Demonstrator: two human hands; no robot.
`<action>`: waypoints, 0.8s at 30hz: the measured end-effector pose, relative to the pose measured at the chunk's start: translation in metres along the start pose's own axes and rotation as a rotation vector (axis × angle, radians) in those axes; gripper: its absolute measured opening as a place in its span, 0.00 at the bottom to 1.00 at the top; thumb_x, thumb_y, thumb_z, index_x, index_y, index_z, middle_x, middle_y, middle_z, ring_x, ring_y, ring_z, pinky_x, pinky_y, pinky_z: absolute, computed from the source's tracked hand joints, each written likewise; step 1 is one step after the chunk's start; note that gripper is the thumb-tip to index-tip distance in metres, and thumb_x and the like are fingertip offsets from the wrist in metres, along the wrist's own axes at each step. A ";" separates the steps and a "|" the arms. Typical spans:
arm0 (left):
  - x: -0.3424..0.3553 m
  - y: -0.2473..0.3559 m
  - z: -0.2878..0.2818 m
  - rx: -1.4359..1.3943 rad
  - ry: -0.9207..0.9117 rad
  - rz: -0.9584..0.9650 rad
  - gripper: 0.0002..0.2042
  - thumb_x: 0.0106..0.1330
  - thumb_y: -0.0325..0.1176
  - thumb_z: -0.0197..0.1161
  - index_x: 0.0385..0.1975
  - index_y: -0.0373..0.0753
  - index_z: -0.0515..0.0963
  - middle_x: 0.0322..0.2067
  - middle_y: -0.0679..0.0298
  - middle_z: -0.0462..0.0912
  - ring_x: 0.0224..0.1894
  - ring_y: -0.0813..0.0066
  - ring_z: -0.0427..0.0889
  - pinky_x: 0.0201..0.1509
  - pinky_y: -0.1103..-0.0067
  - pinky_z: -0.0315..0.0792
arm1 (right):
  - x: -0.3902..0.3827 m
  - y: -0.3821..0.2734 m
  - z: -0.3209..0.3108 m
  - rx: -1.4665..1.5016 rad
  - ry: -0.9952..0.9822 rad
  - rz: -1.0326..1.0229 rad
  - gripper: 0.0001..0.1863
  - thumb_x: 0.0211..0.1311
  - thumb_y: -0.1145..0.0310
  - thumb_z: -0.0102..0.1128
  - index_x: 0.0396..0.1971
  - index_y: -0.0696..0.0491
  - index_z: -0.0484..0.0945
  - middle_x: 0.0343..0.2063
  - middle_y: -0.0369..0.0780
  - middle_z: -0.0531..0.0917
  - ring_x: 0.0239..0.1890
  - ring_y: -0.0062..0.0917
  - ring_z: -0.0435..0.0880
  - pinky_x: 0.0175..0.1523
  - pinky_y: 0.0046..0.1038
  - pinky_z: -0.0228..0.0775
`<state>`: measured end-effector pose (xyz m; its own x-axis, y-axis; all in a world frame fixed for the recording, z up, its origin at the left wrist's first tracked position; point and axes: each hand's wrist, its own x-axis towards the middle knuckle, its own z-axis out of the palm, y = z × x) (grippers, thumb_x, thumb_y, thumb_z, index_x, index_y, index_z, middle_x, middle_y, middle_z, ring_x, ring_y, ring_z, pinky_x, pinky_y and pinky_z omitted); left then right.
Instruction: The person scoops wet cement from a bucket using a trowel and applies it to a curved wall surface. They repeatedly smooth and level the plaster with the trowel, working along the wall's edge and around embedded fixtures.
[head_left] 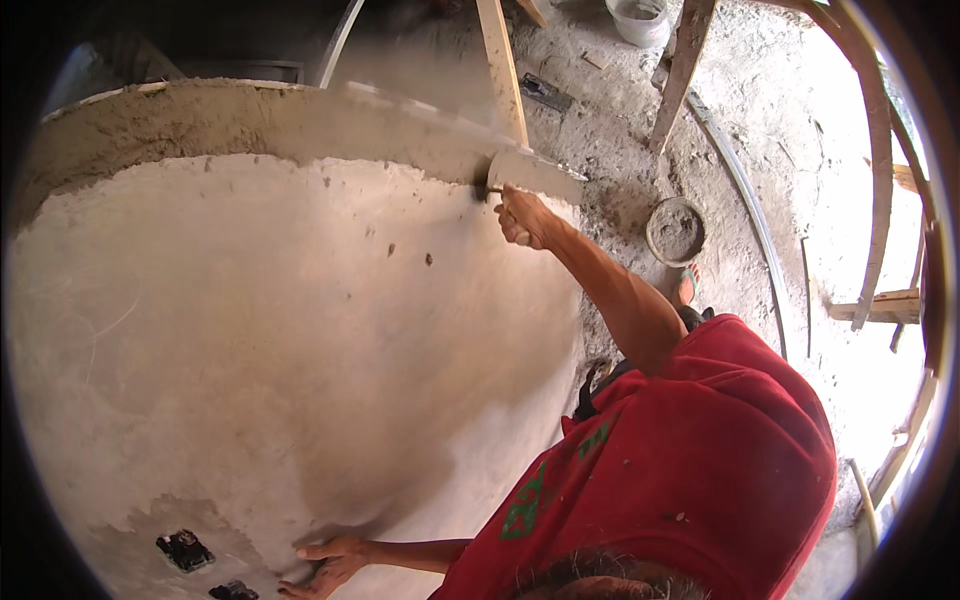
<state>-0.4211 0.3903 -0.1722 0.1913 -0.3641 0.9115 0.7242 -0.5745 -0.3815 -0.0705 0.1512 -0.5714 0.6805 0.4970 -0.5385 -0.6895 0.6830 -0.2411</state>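
My right hand (525, 218) grips the handle of a trowel (508, 172), whose blade lies against a band of wet grey plaster (230, 120) along the wall's upper edge. Below that band is a smooth, pale plastered wall (250, 330). My left hand (330, 565) rests on this wall at the bottom, fingers spread and holding nothing. Two dark recesses (185, 550) are in the wall just left of that hand. My red shirt fills the lower right.
A round pan of grey mix (675, 232) sits on the rough, dusty floor at right, beside a long curved strip (745, 185). A white bucket (637, 22), a flat dark tool (545, 93) and wooden planks (685, 75) are farther back. Timber pieces line the far right.
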 end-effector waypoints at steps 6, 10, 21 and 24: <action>-0.010 -0.007 -0.001 -0.031 -0.058 -0.104 0.28 0.75 0.53 0.57 0.60 0.34 0.68 0.60 0.50 0.70 0.66 0.46 0.66 0.72 0.49 0.57 | -0.017 -0.030 0.038 -0.230 -0.007 -0.049 0.25 0.80 0.49 0.38 0.31 0.55 0.68 0.16 0.34 0.68 0.14 0.20 0.67 0.17 0.25 0.63; -0.012 -0.006 -0.009 -0.037 -0.137 -0.128 0.36 0.75 0.59 0.50 0.65 0.28 0.62 0.64 0.47 0.64 0.70 0.47 0.59 0.75 0.47 0.49 | -0.067 -0.040 0.077 -0.498 -0.007 -0.106 0.29 0.81 0.54 0.34 0.20 0.56 0.69 0.16 0.41 0.74 0.14 0.28 0.74 0.21 0.34 0.71; -0.011 0.003 -0.006 -0.051 -0.062 -0.144 0.33 0.77 0.56 0.48 0.66 0.29 0.64 0.66 0.45 0.64 0.71 0.44 0.60 0.76 0.45 0.45 | -0.155 -0.023 0.146 -0.810 -0.207 -0.269 0.26 0.79 0.54 0.40 0.36 0.66 0.68 0.17 0.45 0.78 0.17 0.32 0.82 0.27 0.38 0.76; -0.010 0.005 -0.006 -0.066 -0.034 -0.131 0.32 0.76 0.55 0.51 0.65 0.31 0.65 0.64 0.47 0.67 0.69 0.45 0.62 0.76 0.47 0.48 | -0.188 -0.006 0.117 -0.986 -0.231 -0.283 0.26 0.80 0.49 0.40 0.43 0.61 0.70 0.15 0.38 0.73 0.13 0.22 0.72 0.17 0.29 0.67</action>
<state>-0.4230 0.3869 -0.1836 0.1216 -0.2583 0.9584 0.6995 -0.6628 -0.2673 -0.1651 0.1162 -0.3739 0.8076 0.5482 -0.2175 -0.3236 0.1036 -0.9405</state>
